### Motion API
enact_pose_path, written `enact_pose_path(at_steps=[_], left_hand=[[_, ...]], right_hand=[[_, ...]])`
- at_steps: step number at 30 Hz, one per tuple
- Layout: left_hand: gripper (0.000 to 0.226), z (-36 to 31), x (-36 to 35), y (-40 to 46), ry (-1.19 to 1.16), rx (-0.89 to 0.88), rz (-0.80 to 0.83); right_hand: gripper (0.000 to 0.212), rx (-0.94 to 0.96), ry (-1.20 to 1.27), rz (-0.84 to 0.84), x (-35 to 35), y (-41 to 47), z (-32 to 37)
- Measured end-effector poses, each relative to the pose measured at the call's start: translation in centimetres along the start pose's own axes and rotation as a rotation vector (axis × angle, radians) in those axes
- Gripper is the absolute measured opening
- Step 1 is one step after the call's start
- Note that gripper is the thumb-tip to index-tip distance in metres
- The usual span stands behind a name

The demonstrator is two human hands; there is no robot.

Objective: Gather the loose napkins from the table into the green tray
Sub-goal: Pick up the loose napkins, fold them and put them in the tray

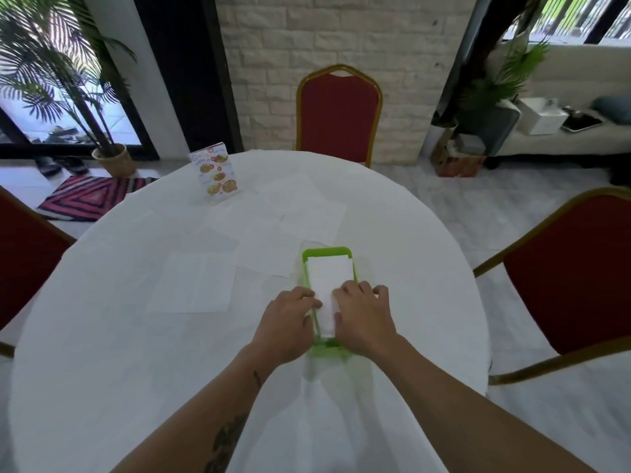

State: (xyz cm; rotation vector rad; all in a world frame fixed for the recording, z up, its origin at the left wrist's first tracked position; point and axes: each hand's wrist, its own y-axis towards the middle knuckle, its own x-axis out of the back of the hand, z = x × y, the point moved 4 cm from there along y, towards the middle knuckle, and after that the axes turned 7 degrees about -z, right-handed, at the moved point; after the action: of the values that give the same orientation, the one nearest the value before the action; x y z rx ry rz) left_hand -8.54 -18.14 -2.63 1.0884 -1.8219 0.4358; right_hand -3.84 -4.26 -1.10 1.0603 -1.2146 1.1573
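Note:
A narrow green tray [326,251] lies on the white round table [102,336], just right of centre. A folded white napkin [328,278] lies inside it lengthwise. My left hand [285,324] rests at the tray's left side, its fingers on the napkin's near end. On the right side my right hand [363,317] presses down on the same napkin end. Several loose white napkins lie flat on the cloth: one to the left [193,287], one beyond the tray [314,216], one further back [290,191].
A standing menu card [215,174] is at the table's far left. Red chairs with gold frames stand at the far side [338,112], the right [566,278] and the left [24,247]. Potted plants and a striped rug are beyond the table.

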Motion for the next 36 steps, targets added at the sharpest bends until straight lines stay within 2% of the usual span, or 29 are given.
enact_pose_path(at_steps=[4,8,13,16,20,25,28,30,34,36], left_hand=[[0.038,0.6,0.7,-0.4,-0.061,-0.021,-0.044],[0.035,4.3,2.6,-1.2,-0.212,0.132,-0.152],[0.031,11.0,5.7,-2.3,-0.232,0.357,-0.235],[0.032,15.3,7.0,-2.8,-0.156,0.506,-0.176],[0.047,19.7,8.0,-3.2,0.000,0.586,-0.044],[0.066,23.2,8.2,-3.2,0.135,0.513,0.119],[0.069,24.8,7.5,-3.1,0.171,0.471,0.191],[0.066,25.6,7.0,-3.0,0.185,0.433,0.209],[0.045,25.4,6.5,-3.2,0.205,0.323,0.046],[0.030,24.8,6.4,-3.5,0.224,0.275,-0.055]], right_hand=[[0.043,-0.073,0.013,0.020,0.4,0.5,0.5],[0.050,-0.116,0.219,-0.017,2.3,2.6,3.0],[0.049,-0.116,0.445,0.024,2.4,4.8,8.7],[0.047,-0.179,0.632,0.099,0.6,5.6,12.4],[0.052,-0.362,0.774,0.237,-2.6,6.4,15.5],[0.058,-0.610,0.896,0.312,-5.8,6.8,16.9],[0.060,-0.699,0.945,0.298,-6.9,7.1,17.6],[0.052,-0.789,1.051,0.247,-7.2,7.2,17.9],[0.023,-0.949,1.284,0.215,-7.2,7.2,19.0],[0.019,-0.975,1.361,0.213,-7.2,7.2,19.7]])
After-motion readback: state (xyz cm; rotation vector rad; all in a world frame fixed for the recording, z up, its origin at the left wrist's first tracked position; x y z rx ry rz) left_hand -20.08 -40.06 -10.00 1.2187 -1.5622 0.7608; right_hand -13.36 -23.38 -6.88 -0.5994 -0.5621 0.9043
